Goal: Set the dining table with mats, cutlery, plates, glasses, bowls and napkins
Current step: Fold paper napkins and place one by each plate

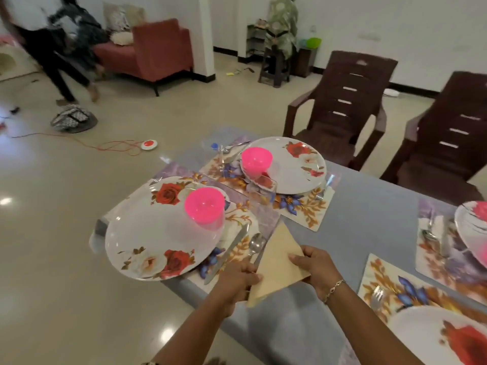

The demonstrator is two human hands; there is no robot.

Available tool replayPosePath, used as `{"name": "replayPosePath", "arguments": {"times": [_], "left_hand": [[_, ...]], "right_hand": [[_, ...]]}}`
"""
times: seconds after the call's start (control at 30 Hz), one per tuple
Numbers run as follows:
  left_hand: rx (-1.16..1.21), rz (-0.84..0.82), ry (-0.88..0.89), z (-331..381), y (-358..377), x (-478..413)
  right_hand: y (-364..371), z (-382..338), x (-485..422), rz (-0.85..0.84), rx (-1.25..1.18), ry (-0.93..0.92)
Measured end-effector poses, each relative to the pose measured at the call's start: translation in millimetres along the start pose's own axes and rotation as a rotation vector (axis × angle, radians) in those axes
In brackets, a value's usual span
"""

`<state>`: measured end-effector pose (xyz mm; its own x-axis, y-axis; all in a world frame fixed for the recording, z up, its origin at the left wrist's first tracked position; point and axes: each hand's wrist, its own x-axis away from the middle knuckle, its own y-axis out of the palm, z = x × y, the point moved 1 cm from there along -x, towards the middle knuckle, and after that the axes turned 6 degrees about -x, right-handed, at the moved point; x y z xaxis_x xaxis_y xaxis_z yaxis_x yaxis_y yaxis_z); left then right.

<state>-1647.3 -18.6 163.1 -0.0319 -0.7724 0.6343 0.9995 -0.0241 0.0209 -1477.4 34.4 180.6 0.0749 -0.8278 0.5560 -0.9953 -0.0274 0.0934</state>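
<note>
The left hand [241,276] and the right hand [316,267] hold a folded tan napkin [279,262] over the bench [369,214]. The fingers of each hand grip one side. Its tip is just beside the spoon [257,243] and knife [229,255]. Farther off, a pink bowl [204,204] sits on a flowery plate [147,233].

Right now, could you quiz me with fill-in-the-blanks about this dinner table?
The left hand and the right hand hold a folded ____ between them.
The bowl on the near plate is coloured ____.
The knife and the spoon lie to the ____ of that plate.
Missing words: napkin; pink; right.
</note>
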Motion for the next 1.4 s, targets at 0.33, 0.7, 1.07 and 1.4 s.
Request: {"name": "replayPosePath", "arguments": {"times": [0.33,0.7,1.07,1.4], "left_hand": [[-0.417,0.012,-0.046,-5,9,-40],[-1.187,0.064,0.346,-14,5,-36],[-1.164,-0.289,0.881,-11,97,-6],[-1.174,-0.745,1.06,-107,309,112]], "right_hand": [[-11,38,-38,0.294,0.405,-0.046],[6,60,-24,0.539,0.891,-0.092],[-60,123,93,0.902,1.009,-0.36],[-213,223,289,1.255,0.95,-0.25]]}}
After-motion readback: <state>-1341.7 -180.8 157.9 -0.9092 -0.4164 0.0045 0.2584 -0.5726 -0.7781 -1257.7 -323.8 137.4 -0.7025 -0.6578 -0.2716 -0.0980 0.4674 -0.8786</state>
